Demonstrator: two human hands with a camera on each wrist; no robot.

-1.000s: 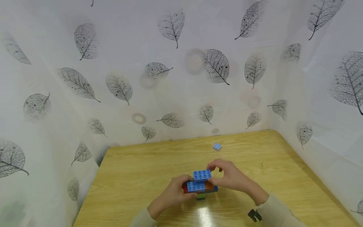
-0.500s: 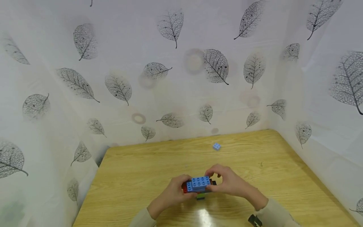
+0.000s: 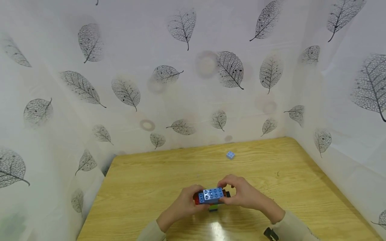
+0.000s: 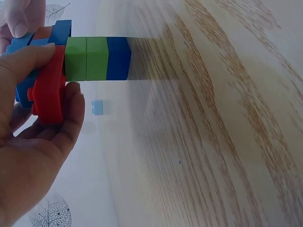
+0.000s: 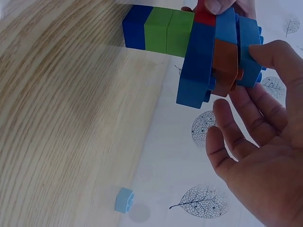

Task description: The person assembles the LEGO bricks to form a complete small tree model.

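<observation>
A tower of toy building bricks stands on the table between both hands. Its base is a dark blue brick (image 4: 118, 58) under two green bricks (image 4: 86, 58). Above them lie a red brick (image 4: 49, 90) and a longer blue brick (image 5: 195, 64), topped by a layer with an orange-brown brick (image 5: 224, 61). My left hand (image 3: 184, 203) grips the structure's red end. With thumb and fingers, my right hand (image 3: 245, 194) pinches the light blue top brick (image 3: 213, 194). In the right wrist view a narrow gap shows beneath that brick.
A small light blue brick (image 3: 230, 155) lies near the back of the wooden table (image 3: 144, 180). White leaf-printed sheeting (image 3: 193, 100) encloses the table at the back and sides. A small black object (image 3: 270, 233) is by the right sleeve.
The right hand has brought the light blue brick down and slightly left, onto the tower's top, covering most of the layer below. The left hand has stayed in place.
</observation>
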